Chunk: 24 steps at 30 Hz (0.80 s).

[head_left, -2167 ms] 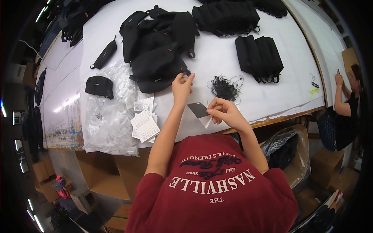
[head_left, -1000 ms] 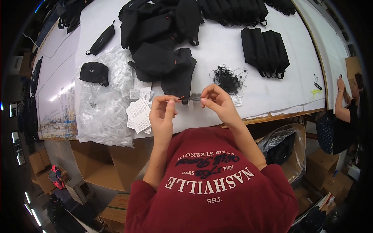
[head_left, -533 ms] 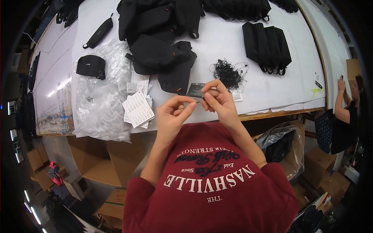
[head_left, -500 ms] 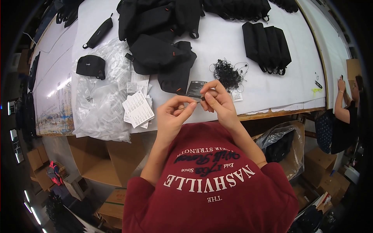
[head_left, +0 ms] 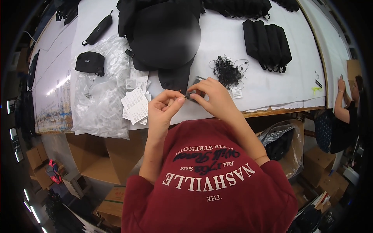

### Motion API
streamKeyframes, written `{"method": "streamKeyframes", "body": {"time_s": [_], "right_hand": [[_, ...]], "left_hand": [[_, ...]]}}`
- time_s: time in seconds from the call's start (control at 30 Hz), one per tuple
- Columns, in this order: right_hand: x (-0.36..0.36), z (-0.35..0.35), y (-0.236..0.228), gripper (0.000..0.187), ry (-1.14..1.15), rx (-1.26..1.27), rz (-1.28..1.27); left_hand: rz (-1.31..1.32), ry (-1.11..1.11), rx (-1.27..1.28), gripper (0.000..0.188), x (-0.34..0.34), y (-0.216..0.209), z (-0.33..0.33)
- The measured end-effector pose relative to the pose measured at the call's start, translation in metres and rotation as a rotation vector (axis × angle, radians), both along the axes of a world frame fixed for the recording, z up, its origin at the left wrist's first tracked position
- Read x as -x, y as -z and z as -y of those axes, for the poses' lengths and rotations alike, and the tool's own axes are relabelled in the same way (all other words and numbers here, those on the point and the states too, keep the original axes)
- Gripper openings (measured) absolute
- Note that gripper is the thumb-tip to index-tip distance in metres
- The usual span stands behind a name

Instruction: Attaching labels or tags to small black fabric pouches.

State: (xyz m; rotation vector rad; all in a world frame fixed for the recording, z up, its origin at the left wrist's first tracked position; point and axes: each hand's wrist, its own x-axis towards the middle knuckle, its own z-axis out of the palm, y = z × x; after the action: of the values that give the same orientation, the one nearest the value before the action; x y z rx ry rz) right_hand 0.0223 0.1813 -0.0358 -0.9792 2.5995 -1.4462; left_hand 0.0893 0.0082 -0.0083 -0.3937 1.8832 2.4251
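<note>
My left hand (head_left: 165, 106) pinches a thin tag string between thumb and fingertips, just in front of the black bags. Close against it, my right hand (head_left: 215, 97) is closed on a small dark end piece of the string and a black hang tag (head_left: 199, 79), which is partly hidden behind its fingers. The fingertips of both hands nearly meet over the table's near edge. Beyond the right hand lies a tangled heap of black tag strings (head_left: 228, 73). White printed cards (head_left: 136, 105) lie fanned out left of my left hand.
Black bags (head_left: 175, 77) fill the table's middle, partly covered by a blurred dark round shape. Clear plastic bags (head_left: 103, 112) and a small black pouch (head_left: 90, 63) lie left; folded black bags (head_left: 268, 44) sit right. Cardboard boxes (head_left: 97, 155) stand below. Another person (head_left: 347, 105) is far right.
Both hands have shifted slightly left and closer together, and the hang tag has turned more behind the right fingers. A dark round shape now covers part of the bag pile.
</note>
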Motion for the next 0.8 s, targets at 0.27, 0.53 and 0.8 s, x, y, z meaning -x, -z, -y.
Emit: {"method": "streamKeyframes", "body": {"time_s": [0.27, 0.53, 0.8], "right_hand": [[-0.006, 0.008, -0.001, 0.012, -0.076, -0.105, 0.171], [-0.011, 0.010, 0.009, 0.012, 0.029, -0.082, 0.279], [-0.009, 0.003, 0.021, 0.014, 0.014, 0.441, 0.788]], "left_hand": [[0.003, -0.034, -0.021, 0.009, -0.002, -0.002, 0.004], [0.041, -0.037, 0.034, 0.008, -0.001, 0.001, 0.003], [0.011, -0.002, 0.356, 0.006, -0.001, 0.022, -0.006]]}}
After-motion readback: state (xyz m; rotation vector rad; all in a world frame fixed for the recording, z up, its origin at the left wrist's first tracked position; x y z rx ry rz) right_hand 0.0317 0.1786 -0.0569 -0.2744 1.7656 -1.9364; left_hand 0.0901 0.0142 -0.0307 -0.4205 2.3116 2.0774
